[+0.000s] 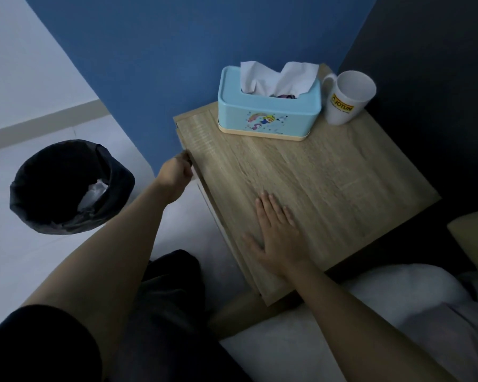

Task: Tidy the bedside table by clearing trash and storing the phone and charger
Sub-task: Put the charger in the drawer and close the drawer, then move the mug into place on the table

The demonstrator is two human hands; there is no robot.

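Left hand [177,169] grip closed on the drawer handle [188,159] at the worktop [329,177] front edge. Right hand [276,232] flat, open, empty on the worktop. Crumpled trash [93,195] lies in the bin [66,186].

Blue tissue box [269,114] beside white mug [345,99]; blue wall [177,51] behind.

Bedroom: bedside table [329,175], white bedding [384,293], tissue box [268,111].
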